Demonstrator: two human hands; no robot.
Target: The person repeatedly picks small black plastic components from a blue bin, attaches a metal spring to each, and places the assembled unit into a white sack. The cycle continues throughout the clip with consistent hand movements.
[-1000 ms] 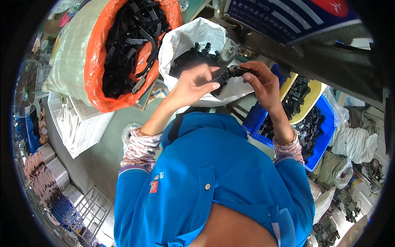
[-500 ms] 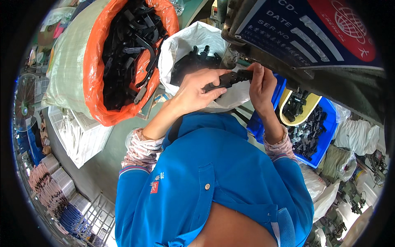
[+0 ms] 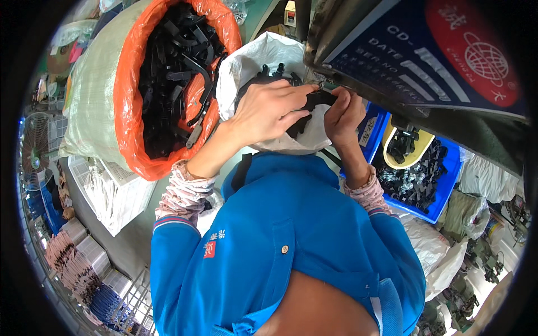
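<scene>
Over a white bag (image 3: 238, 60), both my hands hold one long black part (image 3: 319, 99). My left hand (image 3: 269, 111) is closed on the part's left portion, its back turned up and its fingers reaching along it. The thumb and fingers of my right hand (image 3: 343, 117) pinch the right end. My fingers cover much of the part, so its exact kind cannot be made out. More black parts (image 3: 280, 70) lie inside the white bag, just beyond my left hand. Close above my right hand is the dark metal body of a machine (image 3: 386, 95).
To the left stands a woven sack (image 3: 92, 106) with an orange liner (image 3: 128, 95), full of black curved parts. On the right, a blue bin (image 3: 447, 193) holds small dark pieces and a yellow scoop-like container (image 3: 423, 148). A white crate (image 3: 126, 207) sits at lower left.
My left hand has rolled over the black part, its back now more upward. The right hand has come slightly left and lower. The part remains between both hands.
</scene>
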